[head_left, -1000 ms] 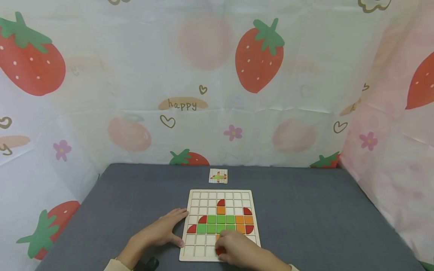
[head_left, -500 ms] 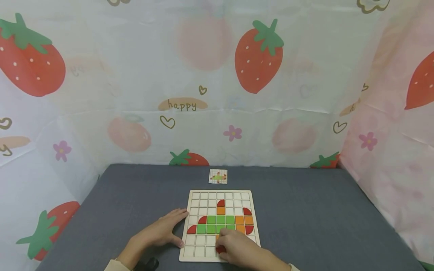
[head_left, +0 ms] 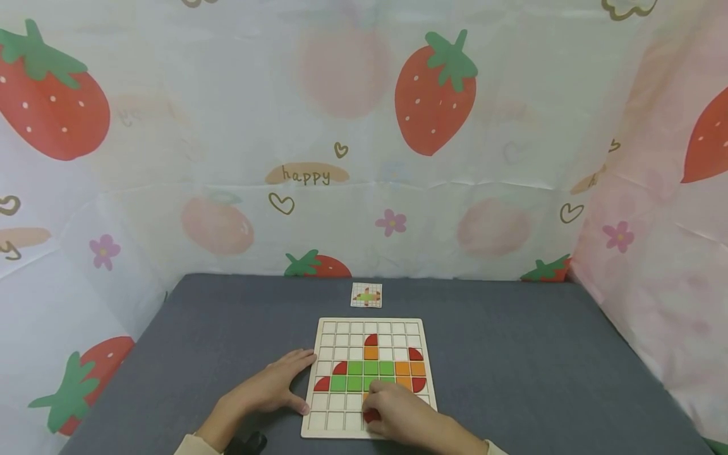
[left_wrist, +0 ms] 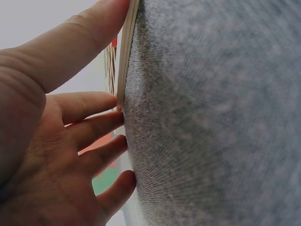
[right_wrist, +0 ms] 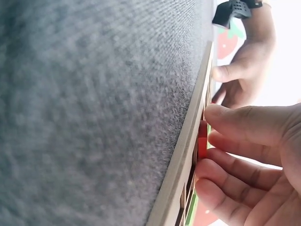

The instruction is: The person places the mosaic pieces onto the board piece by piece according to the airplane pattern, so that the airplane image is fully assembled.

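Note:
A pale wooden grid board [head_left: 335, 420] lies on the dark cloth, with green square tiles [head_left: 354, 368], orange square tiles [head_left: 402, 369] and several red quarter-round tiles [head_left: 321, 383] in its cells. My left hand [head_left: 270, 385] is spread along the board's left edge, its thumb and fingertips touching the rim. Over the lower middle cells, my right hand [head_left: 400, 414] pinches a red quarter-round tile [head_left: 371, 415] between thumb and fingers. That tile [right_wrist: 202, 143] shows its edge at the board's surface in the right wrist view. An orange tile is mostly hidden behind the right fingers.
A small printed card [head_left: 366, 295] showing a coloured grid pattern lies just beyond the board. A black object [head_left: 254, 442] sits by the left forearm. Strawberry-print cloth [head_left: 335, 215] hangs at the back and sides of the table [head_left: 512, 354].
Both hands keep nearly the same places. The right fingers shift only very slightly about the red tile, and the board stays put.

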The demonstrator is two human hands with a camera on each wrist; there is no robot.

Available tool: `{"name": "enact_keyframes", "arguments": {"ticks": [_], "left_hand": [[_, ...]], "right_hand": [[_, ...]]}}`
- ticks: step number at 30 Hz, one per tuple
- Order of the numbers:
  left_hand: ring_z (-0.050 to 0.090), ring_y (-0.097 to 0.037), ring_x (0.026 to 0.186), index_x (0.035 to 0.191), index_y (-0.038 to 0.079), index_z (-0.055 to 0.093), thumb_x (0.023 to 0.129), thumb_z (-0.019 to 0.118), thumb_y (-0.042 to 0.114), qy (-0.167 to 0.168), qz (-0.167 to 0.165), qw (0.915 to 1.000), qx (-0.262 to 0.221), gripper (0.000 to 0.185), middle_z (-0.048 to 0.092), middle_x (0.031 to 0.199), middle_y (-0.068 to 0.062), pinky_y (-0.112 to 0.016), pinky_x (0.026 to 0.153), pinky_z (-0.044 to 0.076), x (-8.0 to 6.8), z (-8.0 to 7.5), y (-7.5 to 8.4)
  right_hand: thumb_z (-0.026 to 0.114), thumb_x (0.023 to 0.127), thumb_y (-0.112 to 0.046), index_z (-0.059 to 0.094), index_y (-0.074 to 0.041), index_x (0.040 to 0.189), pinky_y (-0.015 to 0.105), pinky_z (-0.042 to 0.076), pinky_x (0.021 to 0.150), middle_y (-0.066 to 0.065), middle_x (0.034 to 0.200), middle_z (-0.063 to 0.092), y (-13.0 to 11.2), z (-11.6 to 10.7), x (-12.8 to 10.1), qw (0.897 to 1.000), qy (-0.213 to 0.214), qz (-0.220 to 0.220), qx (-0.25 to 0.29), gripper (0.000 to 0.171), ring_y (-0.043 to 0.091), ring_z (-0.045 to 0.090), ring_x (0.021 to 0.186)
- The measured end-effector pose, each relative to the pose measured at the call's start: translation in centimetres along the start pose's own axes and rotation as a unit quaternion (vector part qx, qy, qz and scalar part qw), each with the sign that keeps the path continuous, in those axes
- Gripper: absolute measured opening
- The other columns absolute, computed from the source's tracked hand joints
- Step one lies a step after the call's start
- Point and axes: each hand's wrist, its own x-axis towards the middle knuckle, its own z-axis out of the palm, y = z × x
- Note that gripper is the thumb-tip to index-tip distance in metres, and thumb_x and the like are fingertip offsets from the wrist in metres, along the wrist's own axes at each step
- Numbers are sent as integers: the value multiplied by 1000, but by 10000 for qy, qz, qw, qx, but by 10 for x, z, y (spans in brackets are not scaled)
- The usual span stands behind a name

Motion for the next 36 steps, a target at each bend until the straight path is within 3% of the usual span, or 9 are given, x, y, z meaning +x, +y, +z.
{"name": "enact_keyframes", "arguments": {"ticks": [20, 28, 36], "left_hand": [[24, -33, 137, 140, 10, 33, 63, 77, 38, -62, 95, 9999, 34, 93, 31, 146, -12, -58, 103, 26, 1, -1, 0], [23, -33, 137, 140, 10, 34, 61, 78, 39, -58, -67, 9999, 62, 95, 31, 146, -11, -60, 103, 24, 2, 1, -1], [23, -32, 137, 140, 11, 34, 61, 78, 39, -39, -39, 10000, 42, 94, 32, 146, -10, -60, 103, 24, 2, 1, -2]], "right_hand": [[70, 74, -14, 71, -17, 80, 8, 38, 60, -10, 74, 53, -1, -4, -2, 9997, -136, 23, 200, 7, -3, 43, 65], [74, 69, -17, 70, -18, 78, 9, 37, 58, -11, 72, 51, 2, -1, -1, 9996, -20, 216, 156, 10, -3, 41, 64], [75, 69, -22, 69, -20, 76, 9, 35, 56, -12, 70, 50, 4, -1, -1, 9999, 20, 54, 107, 10, -4, 39, 62]]}}
